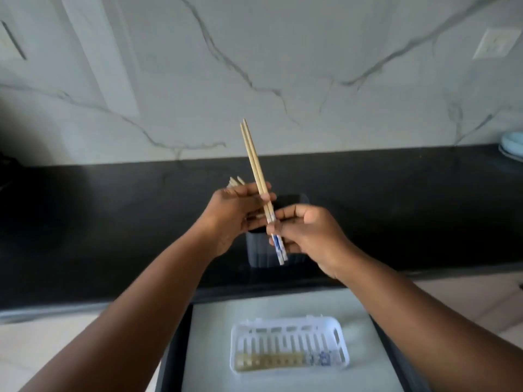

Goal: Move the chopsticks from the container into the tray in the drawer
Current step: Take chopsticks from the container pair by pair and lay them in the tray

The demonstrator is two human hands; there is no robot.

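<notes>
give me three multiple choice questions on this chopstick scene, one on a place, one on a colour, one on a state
1. Where is the white tray?
A. on the counter
B. in the open drawer
C. on the wall

2. What colour is the pattern at the handle end of the pair of chopsticks?
A. blue
B. red
C. green

3. What is the right hand doing?
A. resting flat
B. pinching the pair
C. holding the container

Answers:
1 B, it lies on the drawer's pale liner.
2 A, blue print on white.
3 B, its grip closes round the patterned end.
</notes>
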